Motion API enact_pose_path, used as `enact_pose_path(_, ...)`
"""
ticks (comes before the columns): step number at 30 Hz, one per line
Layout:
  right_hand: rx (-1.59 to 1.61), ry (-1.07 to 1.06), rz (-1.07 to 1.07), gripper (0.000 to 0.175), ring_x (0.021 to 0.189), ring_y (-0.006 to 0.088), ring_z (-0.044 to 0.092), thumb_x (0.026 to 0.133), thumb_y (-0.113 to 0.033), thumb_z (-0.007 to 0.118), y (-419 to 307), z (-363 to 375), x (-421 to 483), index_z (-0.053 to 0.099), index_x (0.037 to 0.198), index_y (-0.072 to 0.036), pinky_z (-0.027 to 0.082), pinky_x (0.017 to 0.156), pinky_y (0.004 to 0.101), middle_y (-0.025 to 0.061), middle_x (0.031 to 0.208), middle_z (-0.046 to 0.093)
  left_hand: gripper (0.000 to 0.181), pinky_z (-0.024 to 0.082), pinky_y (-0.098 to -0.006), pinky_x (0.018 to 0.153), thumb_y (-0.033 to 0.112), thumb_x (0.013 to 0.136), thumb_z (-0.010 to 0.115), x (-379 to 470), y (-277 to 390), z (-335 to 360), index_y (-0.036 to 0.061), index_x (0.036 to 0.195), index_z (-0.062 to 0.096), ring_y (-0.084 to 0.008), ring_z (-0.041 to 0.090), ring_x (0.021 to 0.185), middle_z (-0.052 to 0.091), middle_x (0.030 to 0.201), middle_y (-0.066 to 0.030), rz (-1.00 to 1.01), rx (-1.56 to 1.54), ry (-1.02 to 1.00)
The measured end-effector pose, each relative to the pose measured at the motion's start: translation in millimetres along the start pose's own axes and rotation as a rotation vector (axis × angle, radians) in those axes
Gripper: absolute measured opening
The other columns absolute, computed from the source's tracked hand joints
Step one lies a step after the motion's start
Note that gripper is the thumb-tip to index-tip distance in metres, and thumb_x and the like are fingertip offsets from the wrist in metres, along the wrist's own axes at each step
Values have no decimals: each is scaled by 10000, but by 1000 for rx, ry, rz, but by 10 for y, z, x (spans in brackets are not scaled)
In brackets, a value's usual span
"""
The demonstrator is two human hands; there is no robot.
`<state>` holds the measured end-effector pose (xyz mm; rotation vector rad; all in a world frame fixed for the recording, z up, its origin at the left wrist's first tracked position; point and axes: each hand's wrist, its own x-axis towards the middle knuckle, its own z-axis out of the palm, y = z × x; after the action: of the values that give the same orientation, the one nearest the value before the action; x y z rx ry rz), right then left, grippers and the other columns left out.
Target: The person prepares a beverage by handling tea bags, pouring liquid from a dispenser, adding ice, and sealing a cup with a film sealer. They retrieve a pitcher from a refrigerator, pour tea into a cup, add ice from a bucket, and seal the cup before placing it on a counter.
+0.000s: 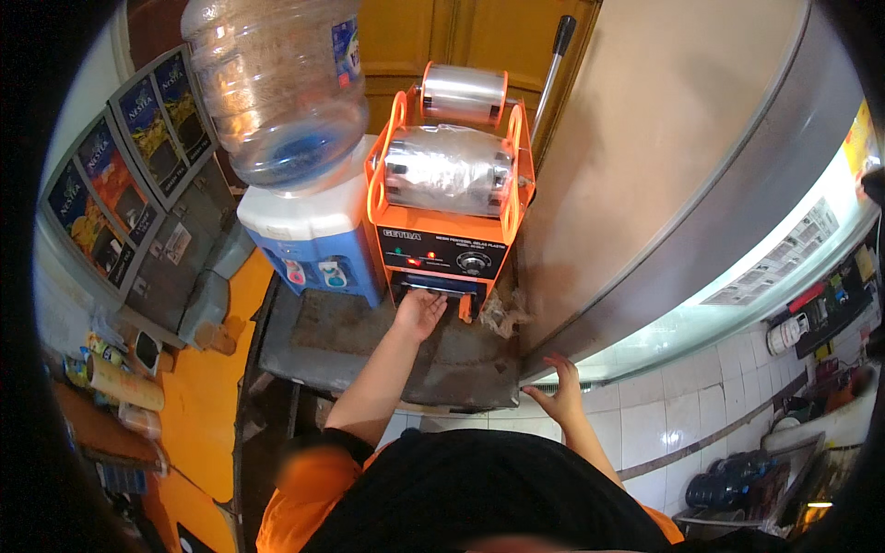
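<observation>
An orange Getra cup sealing machine stands on the dark worktop before me. It carries a roll of clear plastic film and, above that, a second film roll. Red lamps glow on its black panel. My left hand reaches palm up to the slot at the machine's lower front. The fingertips pass under its edge, and whether they grip anything is hidden. Past the worktop's right front corner, my right hand is raised with thumb and fingers apart, holding nothing.
Left of the machine is a blue and white water dispenser bearing a large bottle. The sealer's lever rises at the back right. A tall display fridge borders the right side. Crumpled clear plastic lies beside the machine.
</observation>
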<state>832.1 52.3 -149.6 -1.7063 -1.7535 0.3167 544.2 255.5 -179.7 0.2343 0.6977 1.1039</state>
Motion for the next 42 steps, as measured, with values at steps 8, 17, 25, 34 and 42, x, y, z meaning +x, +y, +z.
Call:
enact_pose_path(8,160,-229,46,549,1114,409,553,745,-263,792,132,430,-40,580,1201,-43,445,956,462,215,1140,616,177,401,-386,1015,108,840,515,0,-49,-148,53,1007,539,-263,528,1138,575,1124,-91,39,-77,45)
enact_pose_path(17,-292,-375,-287,413,1220,413,493,886,-74,536,-231,1844,715,531,1299,-76,419,1021,451,233,1348,493,80,439,-370,960,98,832,528,-134,-367,-382,69,899,560,-232,567,981,606,925,-65,77,-95,131)
enact_pose_path(25,-108,-599,-25,312,1058,424,590,894,-72,539,-161,1976,720,586,1198,-22,467,927,483,274,1152,599,139,441,-353,932,60,840,522,-835,-491,-686,94,973,545,-203,582,1014,619,1000,-51,-19,-56,11)
enact_pose_path(34,157,-185,-167,355,979,380,637,821,-116,692,-738,474,569,569,1144,-34,516,812,429,189,1046,655,254,361,-383,1033,75,882,505,-1362,-691,-850,107,1135,506,-216,520,1173,579,1171,-65,-14,-4,-23)
enact_pose_path(42,303,-616,-398,375,947,322,638,784,-68,696,-1213,848,1681,577,1140,-66,500,810,413,152,1032,648,360,347,-395,1045,35,851,507,-1473,-745,-919,105,1203,484,-222,497,1201,532,1253,-65,5,10,-89)
